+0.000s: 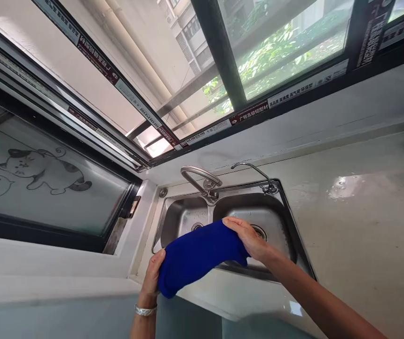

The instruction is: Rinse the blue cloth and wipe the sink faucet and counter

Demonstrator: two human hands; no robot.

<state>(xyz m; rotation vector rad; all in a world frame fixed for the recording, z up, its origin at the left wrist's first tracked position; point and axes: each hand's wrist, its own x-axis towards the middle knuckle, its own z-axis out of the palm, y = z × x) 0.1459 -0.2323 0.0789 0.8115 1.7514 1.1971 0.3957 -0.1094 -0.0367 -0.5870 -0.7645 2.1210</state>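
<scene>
A folded blue cloth [202,256] is stretched between my two hands, above the front of a steel double sink [268,207]. My left hand [151,273] grips its left end, thumb on top, with a silver bracelet at the wrist. At the cloth's upper right end my right hand [246,235] is closed on it, the fingers partly hidden behind the fabric. The cloth covers part of both basins and the divider between them; its lower right corner hangs loose.
Behind the basins stand a curved faucet [196,174] and a thinner spout [254,168]. A pale, wet-looking counter [360,212] extends right. Dark-framed windows [237,61] rise behind, and a frosted pane with a cat drawing [46,172] is at the left.
</scene>
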